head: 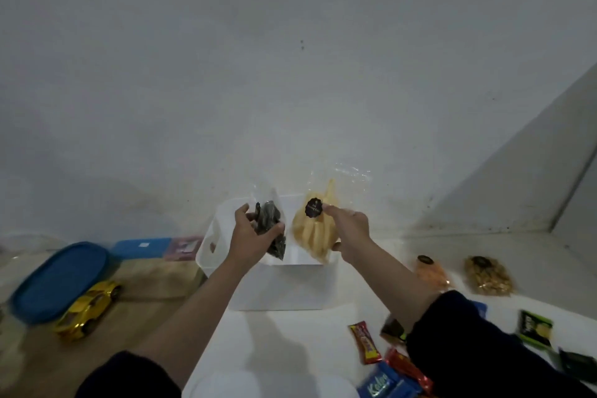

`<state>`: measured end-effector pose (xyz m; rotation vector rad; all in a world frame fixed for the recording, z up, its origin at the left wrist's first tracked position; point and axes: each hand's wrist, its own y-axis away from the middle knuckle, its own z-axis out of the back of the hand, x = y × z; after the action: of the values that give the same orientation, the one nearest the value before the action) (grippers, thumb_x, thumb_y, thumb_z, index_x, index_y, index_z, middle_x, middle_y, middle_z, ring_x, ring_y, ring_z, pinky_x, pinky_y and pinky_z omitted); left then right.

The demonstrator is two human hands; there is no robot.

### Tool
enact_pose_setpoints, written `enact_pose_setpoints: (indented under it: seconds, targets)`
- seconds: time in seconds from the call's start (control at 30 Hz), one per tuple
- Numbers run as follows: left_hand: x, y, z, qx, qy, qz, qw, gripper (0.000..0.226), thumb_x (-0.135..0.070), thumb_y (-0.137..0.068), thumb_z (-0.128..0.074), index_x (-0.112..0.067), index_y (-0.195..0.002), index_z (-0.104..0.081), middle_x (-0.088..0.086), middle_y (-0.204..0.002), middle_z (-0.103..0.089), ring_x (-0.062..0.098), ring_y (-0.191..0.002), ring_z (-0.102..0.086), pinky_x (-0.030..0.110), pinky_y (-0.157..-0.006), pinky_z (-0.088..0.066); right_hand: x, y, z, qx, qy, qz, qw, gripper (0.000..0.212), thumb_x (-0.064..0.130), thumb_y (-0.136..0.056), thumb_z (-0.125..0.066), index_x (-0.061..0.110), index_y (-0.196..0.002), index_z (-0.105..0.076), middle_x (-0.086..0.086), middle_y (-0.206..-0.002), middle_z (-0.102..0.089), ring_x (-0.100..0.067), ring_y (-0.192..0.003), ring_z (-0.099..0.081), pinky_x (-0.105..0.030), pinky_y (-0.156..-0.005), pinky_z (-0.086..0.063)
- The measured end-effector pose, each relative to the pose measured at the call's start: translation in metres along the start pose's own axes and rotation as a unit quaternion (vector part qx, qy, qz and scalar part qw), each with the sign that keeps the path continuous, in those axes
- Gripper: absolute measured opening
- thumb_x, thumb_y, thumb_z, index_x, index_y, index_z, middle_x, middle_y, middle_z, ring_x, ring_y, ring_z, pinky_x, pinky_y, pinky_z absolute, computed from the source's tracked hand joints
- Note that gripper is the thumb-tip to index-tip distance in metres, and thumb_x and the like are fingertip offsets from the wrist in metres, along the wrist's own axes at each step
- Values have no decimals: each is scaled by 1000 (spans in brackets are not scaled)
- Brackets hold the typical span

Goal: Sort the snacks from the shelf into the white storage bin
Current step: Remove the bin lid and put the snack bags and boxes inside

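The white storage bin stands on the white shelf against the wall. My left hand grips a clear bag of dark snacks over the bin's left half. My right hand holds a clear bag of pale yellow chips with a round black sticker over the bin's right half. Both bags reach down past the rim. Loose snacks lie to the right: an orange bag and a bag of golden nuts.
Red wrappers, a blue packet and green-black packets lie at the front right. At left sit a blue lid, a gold toy car and a blue box. The wall stands close behind the bin.
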<state>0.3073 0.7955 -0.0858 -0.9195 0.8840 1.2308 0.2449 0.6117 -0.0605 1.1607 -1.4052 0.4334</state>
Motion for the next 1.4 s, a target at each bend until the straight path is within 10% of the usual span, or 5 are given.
enact_pose_setpoints:
  seconds: [0.13,0.37,0.8,1.07,1.4]
  targets:
    - [23,-35,10,56,-27,29,998,87,-25,-77,-77,-8,-142,-23,8,-134,-46,20,-111,-50,34,-97,-46,-14,-16,-41,-37,10,-7,999,56,27,-77,-72,13,-126,-51,-7,-118,-60,-26,-102,-59,-38,-86,-50]
    - [59,-77,-13,187,-54,80,978,67,-16,-73,-80,-11,-124,-37,14,-120,-53,23,-101,-56,34,-84,-50,-32,-44,-66,-84,164,-7,983,10,23,-85,-59,13,-84,-62,-8,-99,-66,-24,-87,-58,-36,-85,-51]
    - [88,-117,-54,308,-250,44,917,80,-38,-86,-65,-23,-150,-19,9,-150,-37,31,-124,-49,36,-90,-50,-58,-86,-60,-73,207,-82,972,20,14,-97,-39,8,-106,-55,-7,-85,-53,-19,-79,-53,-20,-64,-48]
    - [68,-109,-73,389,-119,119,906,83,0,-77,-72,-16,-146,-27,12,-144,-41,33,-124,-48,44,-100,-44,-36,-90,-47,-65,194,-71,976,36,15,-96,-43,-7,-123,-49,-26,-133,-48,-39,-124,-45,-47,-106,-36]
    - [1,-72,-69,238,-114,80,961,56,-6,-88,-55,-6,-140,-34,17,-132,-49,24,-105,-52,28,-85,-43,-3,-43,-13,-102,123,51,986,34,6,-87,-44,19,-62,-25,-1,-63,-22,-15,-57,-21,-29,-55,-20]
